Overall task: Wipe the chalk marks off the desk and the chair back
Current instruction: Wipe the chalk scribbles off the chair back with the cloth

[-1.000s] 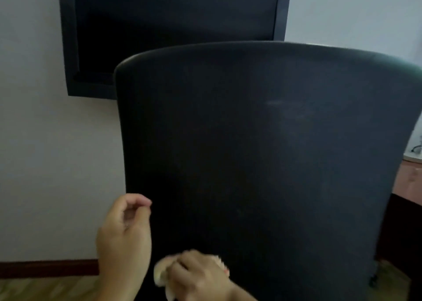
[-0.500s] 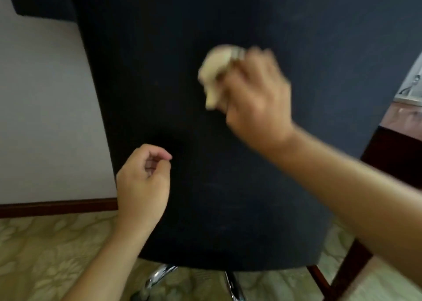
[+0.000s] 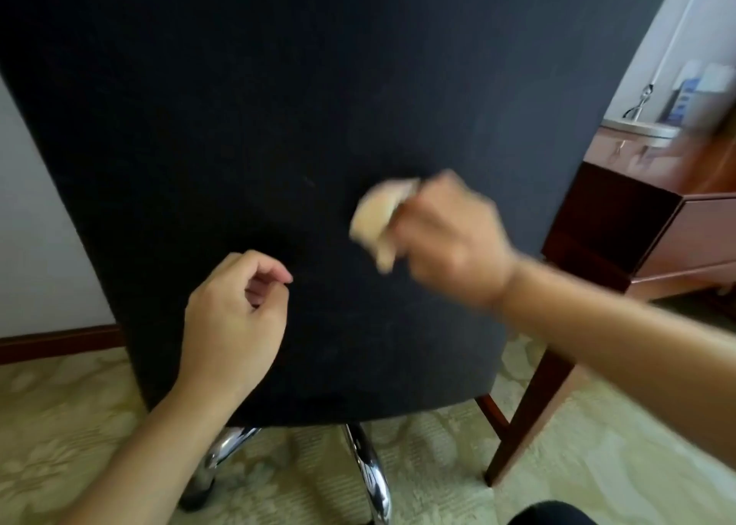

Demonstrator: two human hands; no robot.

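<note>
Since the frame half a second back, right hand (image 3: 446, 237) with its cloth (image 3: 380, 221) has dropped lower on the chair back (image 3: 318, 106) and sits further toward that panel's right edge; left hand (image 3: 235, 317) is roughly where it was, near the lower left part of the panel.

Nearest the camera: both bare forearms enter from the bottom and right of the view. A dark rounded shape shows at the bottom right corner; cannot tell what it is.

Left hand: fingers loosely curled, thumb tip near the index fingertip, nothing held. It hangs in front of the black fabric; contact with the fabric cannot be told.

Right hand: motion-blurred, its grip closed round a bunched pale beige cloth that sticks out past the knuckles toward the left. Cloth lies against the lower middle of the chair back, to the right of the left hand and well apart from it.

Chair back: black fabric, fills most of the view, lower edge rounded. A very faint paler smudge shows above the cloth; too dim to say whether it is chalk.

Below the panel: chrome chair legs (image 3: 370, 480) on a pale green patterned carpet (image 3: 59, 425).

Further right: reddish-brown wooden counter (image 3: 677, 237), its leg standing on the carpet. Blurred items stand on its far top.

Far left: white wall with a dark wood skirting board (image 3: 59, 341).
</note>
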